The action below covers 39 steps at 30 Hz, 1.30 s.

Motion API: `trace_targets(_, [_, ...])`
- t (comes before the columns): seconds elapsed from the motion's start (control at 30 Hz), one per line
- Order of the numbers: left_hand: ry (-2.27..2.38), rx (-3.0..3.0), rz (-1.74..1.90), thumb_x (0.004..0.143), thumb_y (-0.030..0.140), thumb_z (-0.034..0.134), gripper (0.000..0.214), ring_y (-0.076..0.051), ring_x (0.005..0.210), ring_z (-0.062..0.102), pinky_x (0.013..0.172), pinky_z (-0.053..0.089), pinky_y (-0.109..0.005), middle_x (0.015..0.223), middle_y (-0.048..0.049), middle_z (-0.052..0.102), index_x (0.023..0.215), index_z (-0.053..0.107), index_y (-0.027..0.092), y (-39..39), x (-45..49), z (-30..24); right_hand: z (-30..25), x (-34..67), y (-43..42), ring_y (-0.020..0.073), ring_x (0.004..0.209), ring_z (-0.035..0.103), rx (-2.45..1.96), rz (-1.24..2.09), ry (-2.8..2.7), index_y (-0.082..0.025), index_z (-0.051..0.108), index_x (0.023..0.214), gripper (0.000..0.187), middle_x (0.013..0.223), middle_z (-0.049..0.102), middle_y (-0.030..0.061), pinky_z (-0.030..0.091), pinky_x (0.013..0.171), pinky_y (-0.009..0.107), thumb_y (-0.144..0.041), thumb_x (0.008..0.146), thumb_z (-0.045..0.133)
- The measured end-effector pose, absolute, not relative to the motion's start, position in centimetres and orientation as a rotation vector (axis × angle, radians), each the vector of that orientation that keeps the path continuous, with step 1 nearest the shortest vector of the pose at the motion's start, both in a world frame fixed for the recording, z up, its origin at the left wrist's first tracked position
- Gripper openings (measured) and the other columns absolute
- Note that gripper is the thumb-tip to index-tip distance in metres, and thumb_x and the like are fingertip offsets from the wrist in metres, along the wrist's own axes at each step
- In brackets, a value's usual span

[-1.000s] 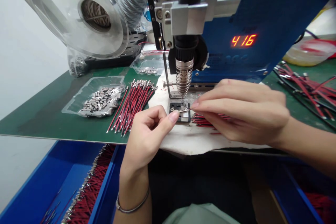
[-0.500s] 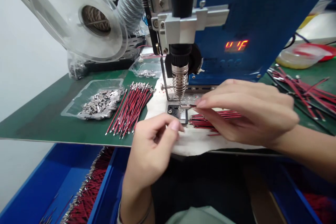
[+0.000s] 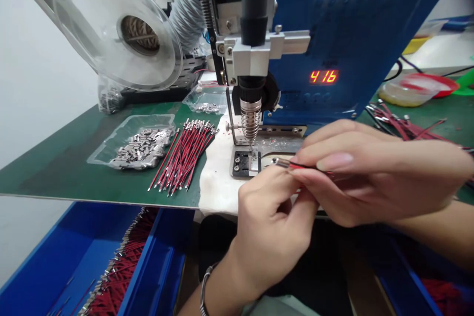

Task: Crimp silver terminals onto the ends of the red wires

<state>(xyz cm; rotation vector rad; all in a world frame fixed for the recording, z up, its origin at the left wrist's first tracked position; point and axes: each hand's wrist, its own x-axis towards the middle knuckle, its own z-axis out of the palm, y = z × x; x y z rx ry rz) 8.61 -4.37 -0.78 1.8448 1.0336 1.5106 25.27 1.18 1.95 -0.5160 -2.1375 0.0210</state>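
A blue machine [image 3: 370,34] fills the twelve-to-two o'clock part of the view, and a small red readout [image 3: 323,77] on its front shows 416. Below it the green worktop [image 3: 66,163] runs off toward nine o'clock. A clear reel [image 3: 118,29] stands above the worktop at ten o'clock, and a blue bin [image 3: 66,266] of red leads sits under its edge at seven o'clock. The right hand [image 3: 374,177] comes in from three o'clock. Its thumb and forefinger are pressed together on a red wire [image 3: 283,162] whose metal end points toward nine o'clock. The left hand [image 3: 274,232] rises from six o'clock with its fingers [image 3: 285,182] curled and their tips touching the wire just beneath its metal end. Whether they actually grip it cannot be told. A white cloth [image 3: 215,182] lies under the work. At nine o'clock from it are a bundle of red wires [image 3: 183,153] and, farther out, a clear tray of metal terminals [image 3: 140,142]. The machine's coiled nozzle [image 3: 251,119] hangs straight over a small black fixture [image 3: 242,163]. The held wire's tip is just beside that fixture, on its three o'clock side.
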Motion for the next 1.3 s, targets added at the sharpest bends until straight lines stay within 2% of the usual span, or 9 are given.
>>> trace_targets(0.1, [1.013,1.831,1.545,0.103,0.015,0.071,0.024,-0.014,0.068,0.062,0.064,0.050,-0.028,0.073,0.0003,0.067,0.081,0.076,0.022,-4.3,8.6,-0.8,1.9,25.1,1.2,0.0175,0.093,0.083,-0.398,0.171,-2.118,-0.027,0.070,0.088,0.025,0.100,0.086,0.0017,0.068,0.090,0.029,-0.021,0.111,0.064])
trace_targets(0.27, [1.084,1.810,1.581,0.104,0.018,0.073,0.009,-0.012,0.067,0.063,0.060,0.048,-0.026,0.088,0.0013,0.077,0.097,0.078,0.023,-5.0,6.7,-0.2,2.5,24.6,1.5,0.0206,0.085,0.084,-0.355,0.114,-2.022,-0.024,0.074,0.104,0.009,0.098,0.086,0.0040,0.071,0.081,0.032,-0.016,0.100,0.075])
trace_targets(0.43, [1.586,2.045,1.488,0.102,0.021,0.063,0.022,-0.012,0.056,0.054,0.055,0.040,-0.028,0.066,0.0045,0.063,0.081,0.069,0.023,-3.9,0.4,2.3,2.7,24.4,1.7,0.0180,0.069,0.078,-0.385,0.007,-2.070,-0.021,0.071,0.103,0.004,0.084,0.082,0.0035,0.064,0.066,0.031,-0.018,0.104,0.073])
trace_targets(0.5, [1.915,2.128,1.224,0.100,0.032,0.062,0.030,-0.015,0.054,0.049,0.055,0.036,-0.031,0.057,0.0033,0.054,0.072,0.063,0.023,-2.3,-2.1,3.5,2.7,24.4,1.9,0.0156,0.065,0.073,-0.366,-0.095,-2.086,-0.021,0.069,0.101,0.006,0.082,0.081,0.0021,0.058,0.061,0.029,-0.016,0.105,0.071])
trace_targets(0.6, [2.361,2.170,0.591,0.099,0.041,0.055,0.031,-0.023,0.065,0.059,0.061,0.036,-0.035,0.068,-0.0036,0.067,0.077,0.066,0.024,0.3,-4.2,4.9,2.6,24.5,2.3,0.0144,0.065,0.070,-0.370,-0.186,-2.134,-0.021,0.068,0.099,0.010,0.081,0.080,0.0001,0.054,0.061,0.028,-0.014,0.106,0.068])
trace_targets(0.73, [2.523,2.197,0.116,0.102,0.046,0.046,0.038,-0.034,0.083,0.071,0.062,0.034,-0.038,0.092,-0.0126,0.080,0.086,0.073,0.024,2.4,-4.1,5.4,2.5,24.8,2.9,0.0149,0.063,0.067,-0.392,-0.243,-2.175,-0.020,0.068,0.093,0.015,0.076,0.078,0.0011,0.050,0.060,0.029,-0.016,0.108,0.067])
trace_targets(0.83, [2.513,2.204,-0.049,0.103,0.048,0.045,0.042,-0.038,0.090,0.075,0.063,0.040,-0.039,0.095,-0.0134,0.082,0.085,0.074,0.025,2.8,-3.5,5.3,2.4,25.1,3.3,0.0150,0.062,0.067,-0.440,-0.259,-2.208,-0.019,0.069,0.090,0.018,0.075,0.077,0.0018,0.048,0.060,0.028,-0.017,0.107,0.068])
trace_targets(1.17, [2.594,2.148,-0.053,0.101,0.056,0.050,0.045,-0.038,0.089,0.075,0.067,0.048,-0.041,0.091,-0.0142,0.081,0.083,0.076,0.025,3.0,-5.0,5.4,2.8,27.2,5.5,0.0148,0.058,0.061,-0.460,-0.099,-2.624,-0.020,0.074,0.087,0.030,0.068,0.070,0.0008,0.038,0.059,0.030,-0.024,0.111,0.056])
trace_targets(1.3, [2.724,2.031,0.179,0.104,0.064,0.041,0.055,-0.038,0.094,0.072,0.079,0.051,-0.044,0.095,-0.0158,0.079,0.093,0.077,0.023,2.9,-6.9,6.4,3.1,28.0,6.0,0.0169,0.059,0.062,-0.555,-0.015,-2.769,-0.020,0.079,0.091,0.025,0.072,0.075,0.0044,0.035,0.059,0.033,-0.023,0.105,0.058])
